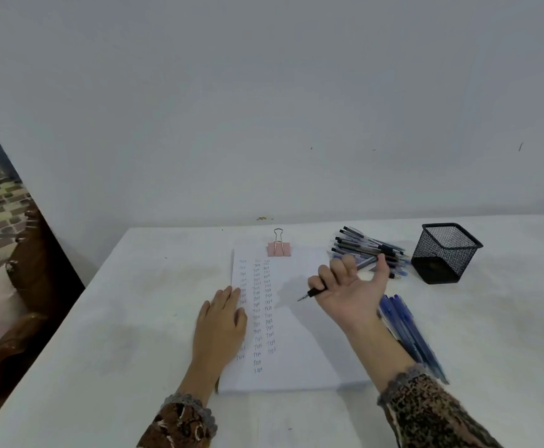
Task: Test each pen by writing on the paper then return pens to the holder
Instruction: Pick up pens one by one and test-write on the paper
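Writing: paper [299, 357] shows handwritten columns of "Test".
Materials: black mesh holder [443, 253], square, beyond the right hand; pink binder clip [278, 248].
Left hand [222, 321]: flat, fingers together, pressing the paper's edge.
Right hand [351, 289]: palm up, thumb spread, curled fingers pinching a pen [312, 292].
Others: pen pile [367, 248] past its fingertips; blue pens [409, 331] by its wrist.

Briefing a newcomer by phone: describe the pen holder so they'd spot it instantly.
On the white table, look right of the clipped paper, toward the wall. Just past the loose pile of pens stands the pen holder: the only black wire-mesh cup, square-sided and upright, with no pens sticking out.
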`<state>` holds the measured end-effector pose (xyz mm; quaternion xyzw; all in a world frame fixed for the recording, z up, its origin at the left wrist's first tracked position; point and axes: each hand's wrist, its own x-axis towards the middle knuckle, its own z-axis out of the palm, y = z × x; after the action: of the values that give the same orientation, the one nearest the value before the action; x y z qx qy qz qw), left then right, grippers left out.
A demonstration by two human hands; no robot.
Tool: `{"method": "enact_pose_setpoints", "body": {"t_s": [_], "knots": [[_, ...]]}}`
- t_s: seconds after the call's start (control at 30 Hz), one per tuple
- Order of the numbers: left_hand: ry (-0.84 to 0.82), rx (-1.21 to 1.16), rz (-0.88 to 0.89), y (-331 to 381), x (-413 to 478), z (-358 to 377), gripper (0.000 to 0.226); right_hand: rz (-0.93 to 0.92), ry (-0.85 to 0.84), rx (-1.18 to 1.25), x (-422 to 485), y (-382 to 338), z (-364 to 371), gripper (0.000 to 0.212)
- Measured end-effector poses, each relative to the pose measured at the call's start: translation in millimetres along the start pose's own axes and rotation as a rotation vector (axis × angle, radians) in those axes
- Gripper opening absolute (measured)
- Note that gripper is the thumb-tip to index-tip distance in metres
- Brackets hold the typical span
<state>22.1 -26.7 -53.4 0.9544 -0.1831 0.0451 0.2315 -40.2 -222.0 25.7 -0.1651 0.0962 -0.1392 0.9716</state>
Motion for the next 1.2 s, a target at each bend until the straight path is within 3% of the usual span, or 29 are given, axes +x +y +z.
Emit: {"method": "enact_pose_setpoints", "body": {"t_s": [0.07,0.17,0.3,0.37,0.5,0.63,0.77,0.93,1.2], "knots": [[0.001,-0.009,0.0,0.9,0.0,-0.3,0.048,0.041,-0.026,0.005,-1.9,12.0,-3.0,0.053],[0.011,-0.019,0.006,0.1,0.3,-0.1,0.047,0.102,0.009,-0.126,-5.2,33.3,-12.0,0.031],[-0.007,-0.018,0.007,-2.2,0.1,1.1,0.048,0.14,0.098,-0.388,-13.7,51.1,-32.7,0.06],[-0.01,-0.014,0.012,-2.8,0.5,1.6,0.048,0.1,0.125,-0.46,-16.3,52.7,-37.0,0.061],[-0.004,-0.022,0.018,-3.8,1.1,3.1,0.047,0.014,0.041,-0.607,-22.5,52.5,-36.7,0.015],[-0.007,-0.013,0.018,-3.1,0.9,3.1,0.047,-0.071,-0.011,-0.91,-26.3,54.6,-41.9,0.027],[-0.009,-0.006,0.02,-3.2,0.9,1.6,0.047,-0.164,0.006,-1.078,-30.5,64.9,-44.6,0.057],[-0.009,-0.002,0.017,-2.6,0.3,1.4,0.048,-0.208,-0.13,-1.285,-39.6,72.6,-43.2,0.037],[-0.014,-0.003,0.008,-1.7,0.6,0.4,0.048,-0.213,-0.173,-1.346,-37.6,75.6,-43.6,0.035]]}}
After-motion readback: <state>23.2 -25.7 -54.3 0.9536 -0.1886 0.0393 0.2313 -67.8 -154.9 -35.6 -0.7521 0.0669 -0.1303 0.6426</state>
